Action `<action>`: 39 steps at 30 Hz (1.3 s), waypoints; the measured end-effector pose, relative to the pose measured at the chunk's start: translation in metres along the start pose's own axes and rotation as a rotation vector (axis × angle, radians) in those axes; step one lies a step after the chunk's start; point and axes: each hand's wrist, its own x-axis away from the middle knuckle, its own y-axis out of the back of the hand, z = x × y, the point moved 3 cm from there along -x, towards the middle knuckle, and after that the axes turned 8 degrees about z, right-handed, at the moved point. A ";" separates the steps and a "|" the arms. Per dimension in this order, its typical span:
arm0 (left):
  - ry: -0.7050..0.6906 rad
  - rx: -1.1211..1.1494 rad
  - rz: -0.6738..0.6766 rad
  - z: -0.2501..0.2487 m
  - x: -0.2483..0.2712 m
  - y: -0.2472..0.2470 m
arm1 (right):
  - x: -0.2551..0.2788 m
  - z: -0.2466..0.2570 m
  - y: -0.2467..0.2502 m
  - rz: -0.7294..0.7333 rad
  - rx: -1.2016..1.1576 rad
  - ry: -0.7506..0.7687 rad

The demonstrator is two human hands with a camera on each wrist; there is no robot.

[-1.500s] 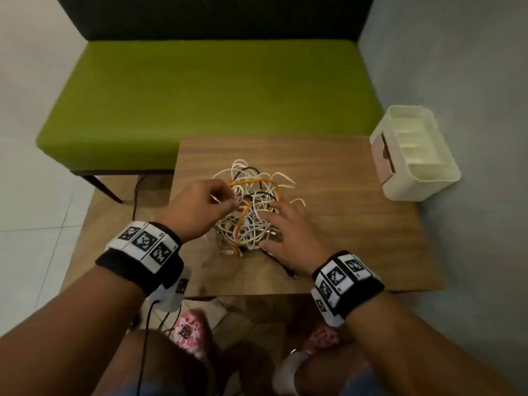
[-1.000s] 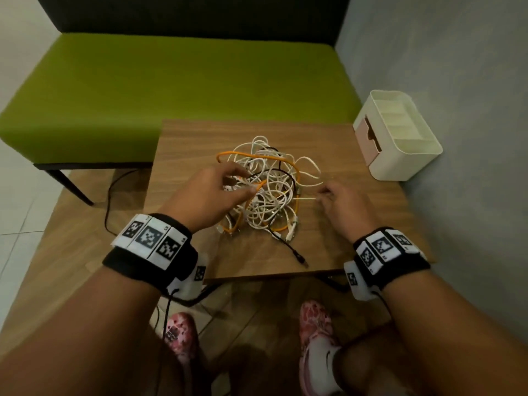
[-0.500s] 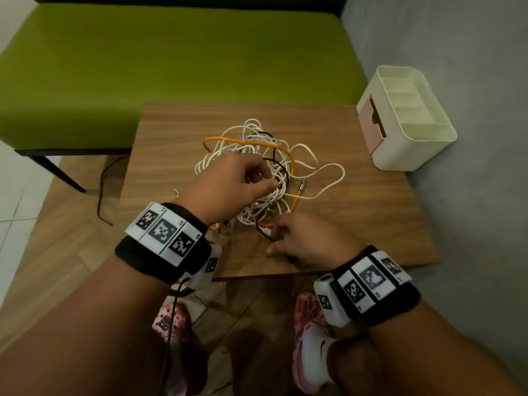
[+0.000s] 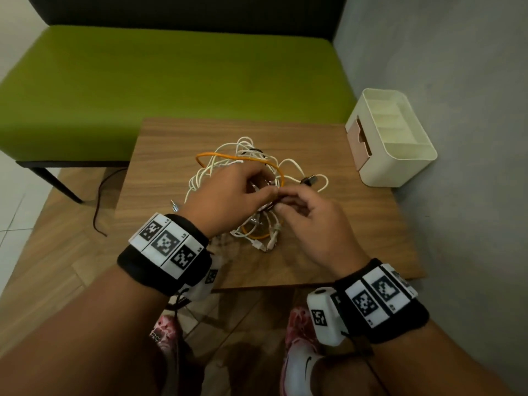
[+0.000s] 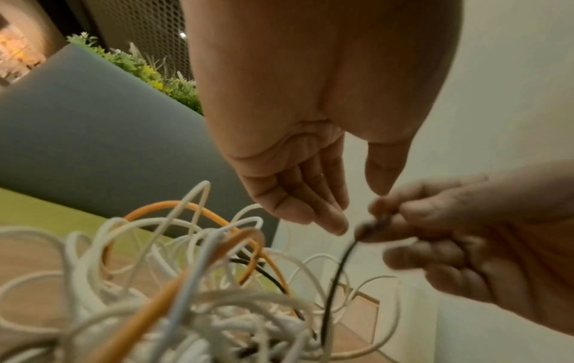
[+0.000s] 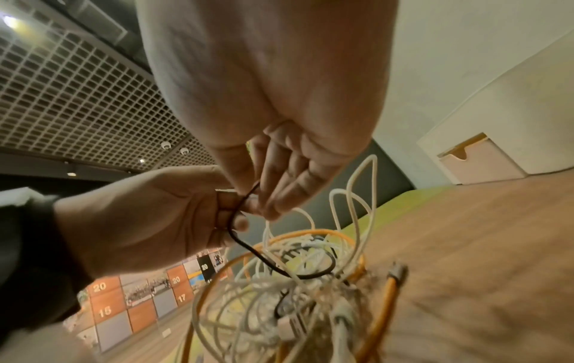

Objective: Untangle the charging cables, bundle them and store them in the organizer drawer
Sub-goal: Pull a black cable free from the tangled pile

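Above the cable tangle on the wooden table, the right hand pinches a black cable; the left hand, fingers loosely extended, meets it fingertip to fingertip. White and orange loops surround the black strand. Well right sits the cream organizer, its drawer shut. Behind is a green bench.

Head view dim, evenly lit, soft shadows under hands, edges bowed by wide lens. Left wrist view: cables at bottom blurred, out of focus. Right wrist view: ceiling lamp glares upper left, lower right smeared, strong fisheye curve.
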 end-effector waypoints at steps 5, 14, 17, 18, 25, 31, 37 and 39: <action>-0.115 0.283 -0.025 -0.022 -0.001 -0.003 | -0.006 0.032 0.019 -0.126 -0.107 0.221; -0.167 0.606 -0.054 -0.032 -0.015 0.006 | -0.023 0.049 0.002 0.019 0.083 0.174; -0.196 0.705 -0.099 -0.029 -0.020 0.009 | -0.026 0.042 0.000 -0.043 0.065 0.185; -0.200 0.765 -0.119 -0.029 -0.022 0.011 | -0.028 0.038 -0.002 -0.055 0.051 0.161; -0.332 1.193 -0.034 -0.039 -0.020 0.015 | -0.043 0.021 0.003 -0.048 -0.059 0.010; -0.380 1.340 -0.052 -0.033 -0.025 0.030 | -0.030 -0.005 0.042 -0.293 -0.014 -0.153; -0.181 0.797 -0.107 -0.016 -0.028 0.009 | -0.030 0.015 0.052 -0.476 -0.295 0.138; -0.120 0.582 -0.111 -0.017 -0.027 0.002 | -0.031 0.026 0.048 -0.358 -0.392 0.224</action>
